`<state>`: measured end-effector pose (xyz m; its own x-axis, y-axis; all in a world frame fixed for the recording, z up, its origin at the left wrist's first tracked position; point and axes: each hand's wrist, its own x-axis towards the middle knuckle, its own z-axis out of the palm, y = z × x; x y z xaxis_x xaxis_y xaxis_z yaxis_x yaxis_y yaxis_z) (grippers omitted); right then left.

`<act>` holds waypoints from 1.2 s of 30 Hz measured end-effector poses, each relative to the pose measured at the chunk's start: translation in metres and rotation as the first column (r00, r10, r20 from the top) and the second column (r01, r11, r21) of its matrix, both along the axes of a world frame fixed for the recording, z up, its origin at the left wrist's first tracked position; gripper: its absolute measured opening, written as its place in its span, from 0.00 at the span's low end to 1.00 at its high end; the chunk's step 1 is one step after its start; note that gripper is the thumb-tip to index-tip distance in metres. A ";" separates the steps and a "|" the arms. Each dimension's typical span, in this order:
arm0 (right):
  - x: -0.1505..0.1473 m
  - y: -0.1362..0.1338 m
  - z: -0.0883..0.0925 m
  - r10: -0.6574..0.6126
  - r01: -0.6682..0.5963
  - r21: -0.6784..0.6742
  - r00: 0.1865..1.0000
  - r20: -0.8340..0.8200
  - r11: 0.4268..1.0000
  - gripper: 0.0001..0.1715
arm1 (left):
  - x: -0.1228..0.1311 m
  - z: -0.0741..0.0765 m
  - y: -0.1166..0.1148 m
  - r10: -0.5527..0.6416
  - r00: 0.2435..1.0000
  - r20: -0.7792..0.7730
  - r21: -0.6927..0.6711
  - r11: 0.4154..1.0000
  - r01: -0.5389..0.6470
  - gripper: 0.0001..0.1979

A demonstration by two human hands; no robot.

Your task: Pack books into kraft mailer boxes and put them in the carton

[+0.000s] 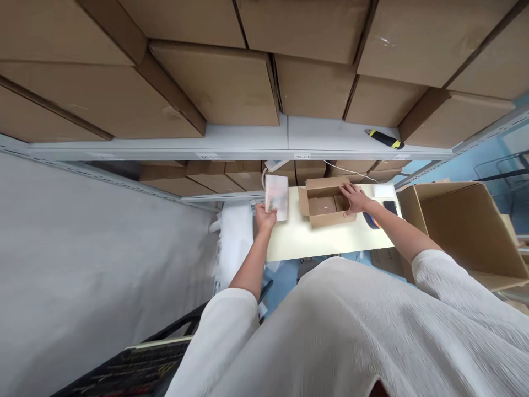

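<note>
A pale, flat rectangular packet (276, 190) with faint pinkish markings is held upright in my left hand (265, 216), thumb across its lower part. Its print is too blurred to read. To the right of it, an open cardboard box (334, 220) sits on the pale yellow tabletop (326, 240), flaps folded outward. My right hand (354, 199) grips the right end of this box, fingers over the far side and thumb by the near wall. The box's inside shows bare brown cardboard at its left part; the right part is partly hidden by my hand.
Above the table, a shelf edge (256, 153) carries rows of cardboard cartons (219, 82) and a black-and-yellow utility knife (385, 139). A large open carton (467, 226) stands right of the table. White wrapping material (236, 237) hangs at its left. A dark phone-like object (390, 207) lies at right.
</note>
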<state>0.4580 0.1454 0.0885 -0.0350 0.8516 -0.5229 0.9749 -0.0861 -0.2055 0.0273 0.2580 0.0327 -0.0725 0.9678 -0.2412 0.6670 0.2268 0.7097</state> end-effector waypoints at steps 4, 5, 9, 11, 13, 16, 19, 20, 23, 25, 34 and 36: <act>0.003 -0.005 -0.003 0.037 -0.033 0.062 0.998 -0.055 0.998 0.92 | 0.000 0.066 -0.014 -0.056 0.998 -0.001 0.215 0.975 0.055 0.18; 0.003 -0.006 -0.004 0.041 -0.036 0.075 0.997 -0.067 0.997 0.92 | 0.007 0.081 -0.017 -0.107 0.993 -0.042 0.261 0.959 0.114 0.17; 0.007 -0.015 -0.008 0.033 -0.016 0.136 0.991 -0.126 0.991 0.92 | 0.067 0.116 -0.026 -0.361 0.916 -0.177 0.298 0.867 0.399 0.14; 0.011 -0.023 -0.011 0.016 0.012 0.169 0.987 -0.160 0.985 0.91 | 0.103 0.115 -0.027 -0.498 0.842 -0.207 0.261 0.801 0.538 0.13; 0.018 -0.034 -0.015 -0.014 0.052 0.203 0.983 -0.182 0.978 0.90 | 0.132 0.107 -0.024 -0.594 0.768 -0.239 0.180 0.750 0.636 0.13; 0.030 -0.051 -0.021 -0.083 0.126 0.236 0.979 -0.185 0.964 0.89 | 0.160 0.092 -0.018 -0.676 0.676 -0.294 0.034 0.699 0.714 0.13; 0.041 -0.064 -0.023 -0.174 0.217 0.239 0.966 -0.189 0.946 0.88 | 0.169 0.084 -0.014 -0.667 0.684 -0.294 -0.001 0.716 0.698 0.16; 0.043 -0.067 -0.023 -0.205 0.250 0.241 0.959 -0.197 0.938 0.87 | 0.168 0.083 -0.014 -0.642 0.710 -0.287 0.034 0.734 0.678 0.17; 0.045 -0.071 -0.017 -0.254 0.321 0.269 0.932 -0.258 0.908 0.82 | 0.158 0.082 -0.019 -0.523 0.808 -0.271 0.172 0.800 0.575 0.18; 0.043 -0.071 -0.011 -0.248 0.352 0.313 0.912 -0.326 0.882 0.73 | 0.146 0.081 -0.024 -0.399 0.880 -0.257 0.211 0.866 0.454 0.20; 0.016 -0.055 0.013 -0.283 0.486 0.252 0.779 -0.560 0.837 0.50 | 0.105 0.064 -0.063 -0.486 0.872 0.058 0.077 0.873 0.481 0.45; 0.013 -0.054 0.013 -0.277 0.472 0.236 0.780 -0.561 0.849 0.48 | 0.102 0.062 -0.072 -0.626 0.780 -0.029 0.079 0.776 0.626 0.55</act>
<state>0.4714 0.0913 0.1016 0.1597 0.9679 -0.1940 0.6351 -0.2512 -0.7305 0.1297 0.1864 0.0949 0.5556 0.8156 -0.1615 0.6426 -0.2980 0.7058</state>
